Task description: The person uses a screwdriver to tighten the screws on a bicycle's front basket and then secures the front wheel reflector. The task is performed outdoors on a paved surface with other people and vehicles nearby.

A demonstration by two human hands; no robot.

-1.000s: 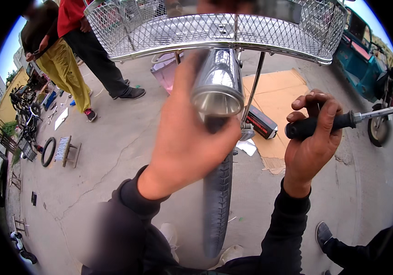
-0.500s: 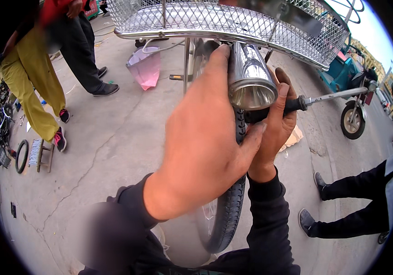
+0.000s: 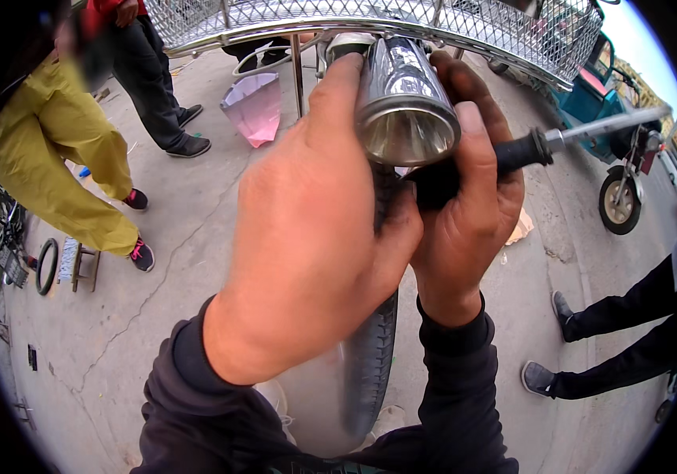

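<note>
A chrome bicycle headlamp [image 3: 406,73] sits under the front of the wire basket, its round lens toward me. My left hand [image 3: 299,213] is closed around the lamp's left side, the index finger stretched up along it and the thumb below the lens. On the other side, my right hand [image 3: 472,205] steadies the lamp with its fingers. The same hand has a screwdriver [image 3: 521,155] clasped in it, black handle in the palm and bright shaft pointing up to the right. Beneath the lamp stands the front tyre [image 3: 371,359]. Some fingertips are hidden behind the lamp.
The wire basket [image 3: 338,31] spans the top. A pink paper bag [image 3: 253,109] sits beyond my left hand. Two people stand at left; another person's legs [image 3: 622,316] are at right. A low stool [image 3: 78,266], a loose tyre [image 3: 47,267] and a teal tricycle [image 3: 591,103] stand farther off.
Hands, lamp and screwdriver have shifted slightly left and up in the picture, appearing larger. The view has moved closer to the bicycle. The grip on lamp and screwdriver looks the same.
</note>
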